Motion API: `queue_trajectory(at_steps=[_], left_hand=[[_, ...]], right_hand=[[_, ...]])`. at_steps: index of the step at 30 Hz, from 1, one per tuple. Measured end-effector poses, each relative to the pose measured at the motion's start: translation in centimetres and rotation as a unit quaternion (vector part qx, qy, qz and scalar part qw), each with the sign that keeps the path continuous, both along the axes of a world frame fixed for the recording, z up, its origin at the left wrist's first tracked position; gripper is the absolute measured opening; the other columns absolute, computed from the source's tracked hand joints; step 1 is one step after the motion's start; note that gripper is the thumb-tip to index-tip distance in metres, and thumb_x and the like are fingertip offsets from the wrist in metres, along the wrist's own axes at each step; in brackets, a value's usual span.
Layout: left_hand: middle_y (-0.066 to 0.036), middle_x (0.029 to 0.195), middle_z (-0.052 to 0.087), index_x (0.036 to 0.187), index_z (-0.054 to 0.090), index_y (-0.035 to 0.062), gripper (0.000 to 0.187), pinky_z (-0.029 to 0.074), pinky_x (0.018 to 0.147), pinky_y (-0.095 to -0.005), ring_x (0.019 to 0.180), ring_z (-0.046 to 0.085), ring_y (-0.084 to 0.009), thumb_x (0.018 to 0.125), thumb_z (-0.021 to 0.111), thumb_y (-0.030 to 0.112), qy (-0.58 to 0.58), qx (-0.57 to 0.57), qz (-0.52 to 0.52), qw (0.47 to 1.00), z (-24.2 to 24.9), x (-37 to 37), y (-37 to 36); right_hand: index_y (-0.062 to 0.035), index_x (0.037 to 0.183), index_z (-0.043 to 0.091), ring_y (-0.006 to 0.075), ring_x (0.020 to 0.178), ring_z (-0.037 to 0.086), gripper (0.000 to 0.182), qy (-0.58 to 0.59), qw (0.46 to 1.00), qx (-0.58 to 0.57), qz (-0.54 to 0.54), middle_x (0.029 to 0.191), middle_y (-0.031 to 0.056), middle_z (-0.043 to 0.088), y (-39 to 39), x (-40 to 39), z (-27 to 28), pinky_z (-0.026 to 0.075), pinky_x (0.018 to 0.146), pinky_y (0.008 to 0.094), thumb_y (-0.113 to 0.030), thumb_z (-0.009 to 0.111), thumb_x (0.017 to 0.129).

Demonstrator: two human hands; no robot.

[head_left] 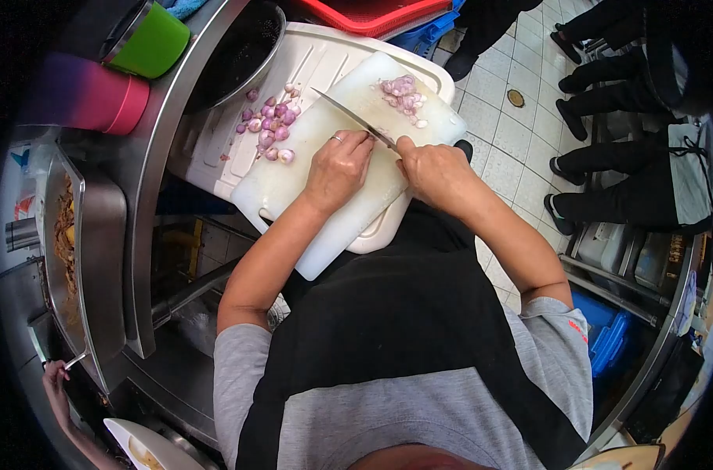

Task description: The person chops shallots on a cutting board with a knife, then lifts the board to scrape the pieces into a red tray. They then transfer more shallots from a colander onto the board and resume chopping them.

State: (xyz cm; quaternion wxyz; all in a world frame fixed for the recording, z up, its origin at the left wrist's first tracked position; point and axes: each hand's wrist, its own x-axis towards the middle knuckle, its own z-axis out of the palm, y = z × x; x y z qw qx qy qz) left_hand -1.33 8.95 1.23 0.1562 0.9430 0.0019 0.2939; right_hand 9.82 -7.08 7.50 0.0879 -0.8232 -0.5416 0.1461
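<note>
My right hand (436, 174) is wrapped round the handle of a knife (354, 118), whose blade points up and left over the white cutting board (325, 227). Beside the blade, my left hand (339, 168) rests on the board with its fingers curled together, a ring on one finger; what they press on is hidden. Whole purple shallots (267, 137) lie in a loose pile along the board's left edge. Sliced shallots (403, 97) are heaped near the board's far right corner. The board sits on a cream plastic lid or tray (317, 35).
A metal colander (243, 51) stands at the upper left, near green (151, 41) and pink (114, 98) containers. A steel food pan (102, 227) is at left. Several people in dark trousers (619, 153) stand at right. A person's hand (56, 374) shows lower left.
</note>
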Motion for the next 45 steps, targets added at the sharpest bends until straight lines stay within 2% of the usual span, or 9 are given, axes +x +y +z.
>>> queue_trajectory(at_steps=[3, 10, 20, 25, 29, 32, 34, 37, 45], left_hand=[[-0.010, 0.099, 0.069, 0.095, 0.071, 0.0008, 0.018, 0.055, 0.076, -0.0346, 0.089, 0.065, -0.0263, 0.077, 0.072, 0.001, -0.001, 0.004, 0.001, 1.000, -0.3, -0.1, 0.0], [-0.011, 0.099, 0.068, 0.096, 0.069, -0.0017, 0.019, 0.054, 0.078, -0.0333, 0.092, 0.064, -0.0256, 0.077, 0.068, 0.001, 0.011, 0.010, -0.011, 1.000, 0.0, -0.4, 0.0], [-0.011, 0.097, 0.068, 0.095, 0.070, -0.0009, 0.017, 0.054, 0.077, -0.0354, 0.087, 0.065, -0.0269, 0.078, 0.068, 0.000, -0.018, 0.000, -0.024, 1.000, -0.3, -0.5, 1.1], [-0.012, 0.098, 0.069, 0.097, 0.072, 0.0056, 0.021, 0.054, 0.079, -0.0364, 0.089, 0.067, -0.0280, 0.076, 0.071, 0.001, 0.140, -0.117, 0.044, 0.982, 1.7, 0.2, 2.8], [-0.014, 0.098, 0.070, 0.095, 0.072, 0.0054, 0.018, 0.053, 0.078, -0.0386, 0.089, 0.068, -0.0308, 0.077, 0.071, 0.001, 0.141, -0.068, 0.002, 0.988, 2.3, 0.9, 5.0], [-0.016, 0.094, 0.071, 0.091, 0.072, 0.0039, 0.013, 0.055, 0.080, -0.0412, 0.088, 0.068, -0.0348, 0.079, 0.066, 0.005, 0.110, -0.066, 0.079, 0.989, 3.3, 1.1, 7.9], [-0.019, 0.099, 0.070, 0.102, 0.072, 0.0075, 0.020, 0.052, 0.084, -0.0462, 0.093, 0.067, -0.0366, 0.084, 0.065, 0.013, 0.248, -0.001, 0.202, 0.948, 4.0, 1.5, 9.8], [-0.020, 0.100, 0.070, 0.106, 0.073, 0.0120, 0.024, 0.051, 0.086, -0.0484, 0.094, 0.067, -0.0381, 0.086, 0.062, 0.018, 0.342, 0.030, 0.252, 0.905, 4.5, 2.6, 10.9], [-0.019, 0.095, 0.071, 0.095, 0.073, 0.0099, 0.018, 0.051, 0.084, -0.0464, 0.092, 0.068, -0.0376, 0.083, 0.060, 0.015, 0.347, 0.088, 0.244, 0.901, 3.3, 3.9, 11.2]], right_hand=[[0.0000, 0.098, 0.045, 0.0386, 0.068, 0.068, 0.024, -0.024, 0.999, 0.023, -0.002, 0.068, 0.0203, 0.066, -0.1, -0.2, -1.7, 0.053, 0.057, 0.0498, -0.022, 0.054, 0.095], [0.0013, 0.098, 0.051, 0.0408, 0.073, 0.069, 0.017, 0.014, 1.000, -0.015, -0.001, 0.076, 0.0246, 0.068, 0.1, -0.1, -0.1, 0.055, 0.063, 0.0506, -0.015, 0.047, 0.095], [0.0000, 0.099, 0.050, 0.0434, 0.076, 0.068, 0.027, 0.050, 0.998, 0.018, -0.040, 0.077, 0.0261, 0.067, 0.9, 1.6, -0.6, 0.053, 0.068, 0.0524, -0.026, 0.054, 0.096], [-0.0001, 0.097, 0.050, 0.0442, 0.074, 0.067, 0.026, 0.022, 0.998, 0.029, -0.050, 0.075, 0.0261, 0.067, -0.3, 1.3, 1.3, 0.052, 0.067, 0.0531, -0.026, 0.055, 0.095], [0.0000, 0.096, 0.050, 0.0444, 0.072, 0.066, 0.026, 0.022, 0.996, 0.015, -0.082, 0.073, 0.0256, 0.066, -1.9, 0.6, 1.0, 0.052, 0.066, 0.0538, -0.025, 0.055, 0.095], [-0.0001, 0.097, 0.050, 0.0446, 0.070, 0.066, 0.026, 0.049, 0.995, 0.008, -0.092, 0.071, 0.0246, 0.066, -3.2, -0.1, 0.6, 0.052, 0.064, 0.0545, -0.025, 0.056, 0.095], [0.0003, 0.098, 0.051, 0.0443, 0.072, 0.066, 0.027, 0.077, 0.996, 0.011, -0.040, 0.072, 0.0252, 0.065, -3.7, -0.7, 0.3, 0.052, 0.066, 0.0540, -0.026, 0.057, 0.094], [-0.0006, 0.099, 0.051, 0.0458, 0.074, 0.064, 0.026, 0.138, 0.990, -0.006, -0.004, 0.072, 0.0269, 0.063, -3.4, -0.9, 0.0, 0.049, 0.067, 0.0540, -0.025, 0.059, 0.094], [-0.0016, 0.103, 0.057, 0.0470, 0.087, 0.064, 0.030, 0.135, 0.988, 0.017, -0.067, 0.087, 0.0299, 0.065, -2.4, 5.0, -1.3, 0.050, 0.079, 0.0519, -0.031, 0.056, 0.095]])
